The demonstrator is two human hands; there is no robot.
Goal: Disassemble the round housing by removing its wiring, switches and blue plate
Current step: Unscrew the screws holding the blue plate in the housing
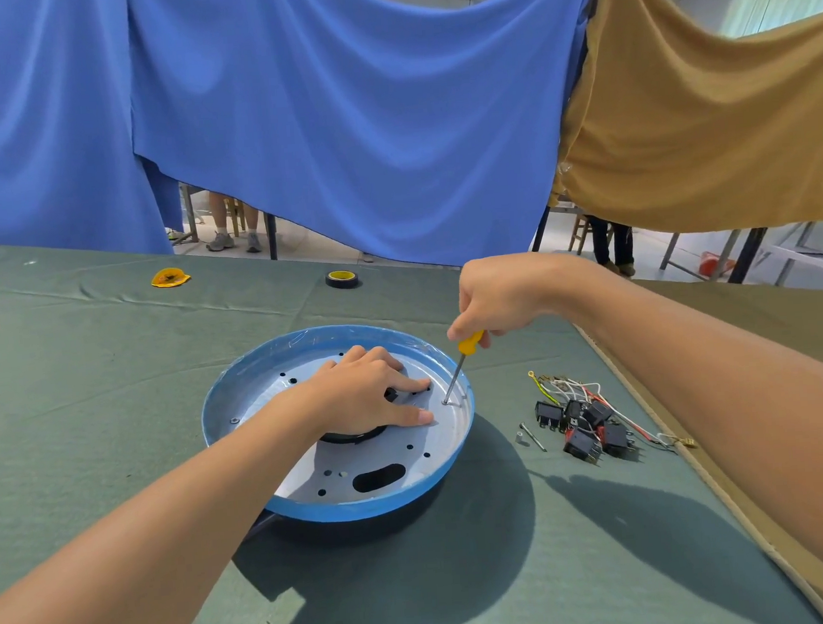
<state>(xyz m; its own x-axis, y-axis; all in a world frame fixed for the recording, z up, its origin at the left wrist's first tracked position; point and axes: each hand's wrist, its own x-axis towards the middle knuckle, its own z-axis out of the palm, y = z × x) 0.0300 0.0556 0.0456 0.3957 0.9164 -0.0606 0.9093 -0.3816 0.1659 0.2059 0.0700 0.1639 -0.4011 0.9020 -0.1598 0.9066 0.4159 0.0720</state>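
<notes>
Your left hand (pixel 371 392) lies flat on the plate (pixel 313 465) that caps the housing (pixel 366 524), fingers straight and spread beside the black hub at the housing's centre. Lean on it firmly so the housing cannot turn or tip while you work. At the housing's right edge the screwdriver (pixel 457 372) has its tip in a screw (pixel 446 401), with the shaft tilted a little. Bring it closer to upright and press into the head before you turn, or the tip may slip out. Your right hand (pixel 496 296), above the housing's right rim, is clenched round the yellow handle. A second screw (pixel 234 420) shows at the housing's left edge, so the plate is probably not free yet. Right of the housing the switches (pixel 588 426) and wiring (pixel 576 390) lie heaped on the cloth, already out. A loose screw (pixel 532 436) lies between them and the housing; drop this one there too. Beyond the housing sits a tape roll (pixel 342 278).
</notes>
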